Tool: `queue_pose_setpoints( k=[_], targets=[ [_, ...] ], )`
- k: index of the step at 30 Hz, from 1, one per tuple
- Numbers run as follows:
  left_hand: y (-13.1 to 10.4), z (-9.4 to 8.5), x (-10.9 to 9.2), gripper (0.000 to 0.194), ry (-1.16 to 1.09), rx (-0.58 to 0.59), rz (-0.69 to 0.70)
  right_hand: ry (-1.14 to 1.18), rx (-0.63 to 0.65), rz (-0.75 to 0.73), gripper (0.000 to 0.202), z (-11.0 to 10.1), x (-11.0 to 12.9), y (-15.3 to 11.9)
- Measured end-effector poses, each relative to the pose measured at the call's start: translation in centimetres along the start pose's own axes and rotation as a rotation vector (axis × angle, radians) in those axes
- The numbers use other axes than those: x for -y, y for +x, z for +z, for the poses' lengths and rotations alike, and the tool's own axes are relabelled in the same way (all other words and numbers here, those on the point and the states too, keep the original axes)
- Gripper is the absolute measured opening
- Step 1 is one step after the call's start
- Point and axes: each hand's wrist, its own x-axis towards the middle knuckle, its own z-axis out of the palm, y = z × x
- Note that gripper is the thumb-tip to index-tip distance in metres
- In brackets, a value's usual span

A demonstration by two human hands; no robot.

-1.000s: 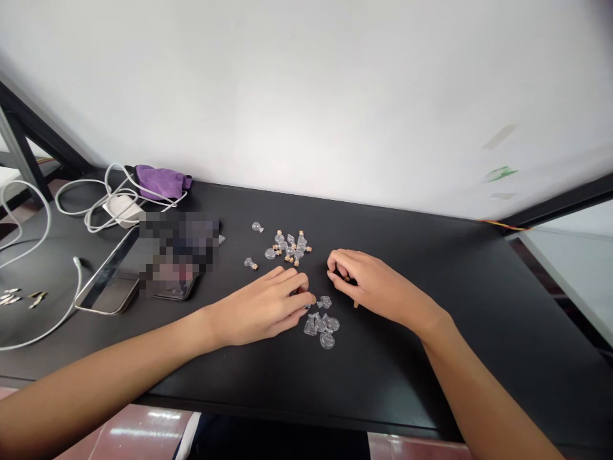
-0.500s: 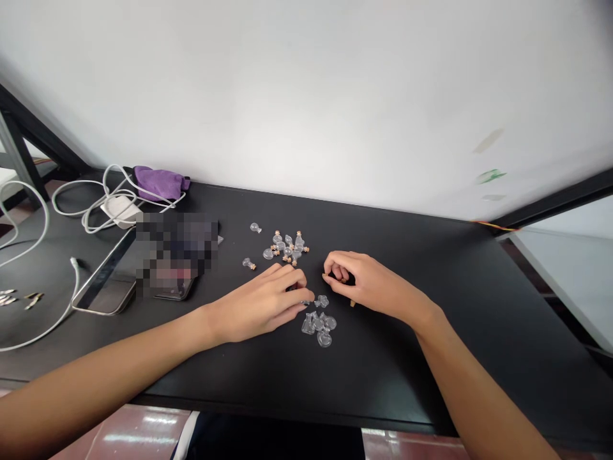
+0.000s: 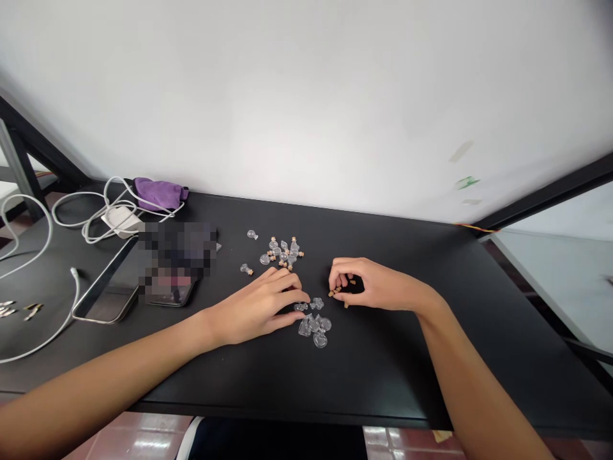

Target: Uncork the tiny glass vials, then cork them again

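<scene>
My left hand [image 3: 268,300] rests low over the table, its thumb and index fingertips on either side of a small clear glass bottle [image 3: 301,306]. Just below those fingertips lies a group of uncorked bottles [image 3: 314,324], with another clear bottle [image 3: 317,303] slightly above. To the right, my right hand [image 3: 366,284] is curled, thumb and index finger closed around a tiny cork [image 3: 331,294]. More corks [image 3: 353,282] lie under and beside its fingers, partly hidden. Farther back sits a cluster of corked bottles [image 3: 283,254].
One corked bottle [image 3: 246,269] and another small bottle [image 3: 252,234] lie left of the cluster. Further left are a phone [image 3: 105,287], a blurred-out dark item [image 3: 177,255], white cables [image 3: 71,223], a charger [image 3: 121,219] and a purple pouch [image 3: 159,193]. A white wall [image 3: 306,102] stands behind.
The view has shifted slightly. My right hand has lowered its fingertips toward the corks, and more corks show. The bottle at my left fingertips is now more visible.
</scene>
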Motion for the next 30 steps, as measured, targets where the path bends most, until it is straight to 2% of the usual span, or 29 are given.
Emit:
queue_pose_setpoints(
  k=[4,9,13,15,17,20,26,30],
  targets=[
    [0.1,-0.1,-0.1,0.02,-0.011,-0.045,-0.032,0.001,-0.009,0.008,0.014,-0.1,0.1,-0.1],
    [0.4,-0.3,0.4,0.019,0.113,-0.238,-0.188,0.007,-0.015,0.011,0.021,0.1,0.2,0.0],
    [0.4,-0.2,1.1,0.023,0.239,-0.306,-0.269,0.044,-0.036,0.007,0.03,0.1,-0.2,0.1],
    [0.4,0.1,1.3,0.028,0.289,-0.304,-0.28,0.071,-0.124,0.005,0.034,0.3,-0.5,0.4],
    [0.3,0.2,1.5,0.033,0.318,-0.282,-0.272,0.08,-0.265,0.007,0.035,0.8,-0.8,0.8],
    [0.2,0.4,1.6,0.033,0.319,-0.239,-0.247,0.078,-0.43,0.001,0.034,1.8,-1.4,1.7],
    [0.2,0.5,1.9,0.028,0.277,-0.219,-0.219,0.049,-0.499,-0.048,0.029,3.0,-2.0,3.1],
    [0.2,0.4,1.8,0.027,0.242,-0.205,-0.191,0.035,-0.49,-0.133,0.025,3.4,-1.6,3.3]
  ],
)
